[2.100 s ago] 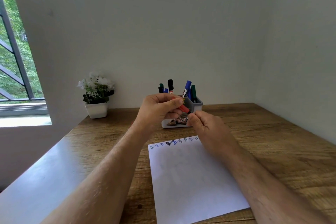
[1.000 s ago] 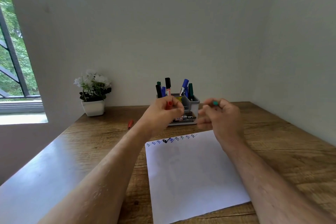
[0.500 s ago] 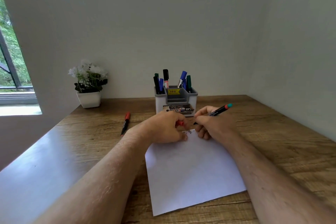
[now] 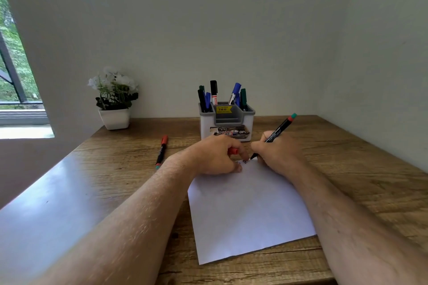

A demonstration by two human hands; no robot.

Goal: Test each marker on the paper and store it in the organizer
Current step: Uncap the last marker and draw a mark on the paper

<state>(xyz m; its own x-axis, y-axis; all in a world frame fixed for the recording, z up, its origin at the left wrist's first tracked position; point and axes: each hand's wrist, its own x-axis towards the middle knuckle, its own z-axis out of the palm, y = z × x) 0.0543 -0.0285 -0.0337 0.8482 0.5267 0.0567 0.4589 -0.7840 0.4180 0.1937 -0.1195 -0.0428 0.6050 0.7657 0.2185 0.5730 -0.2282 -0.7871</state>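
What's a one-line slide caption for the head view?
Right hand tests a marker on the paper, left hand holding its red cap, organizer behind.

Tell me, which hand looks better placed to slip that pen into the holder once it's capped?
Probably the right hand: its grip already holds the pen, and the holder sits just beyond it. The left hand holds the red cap and rests on the paper.
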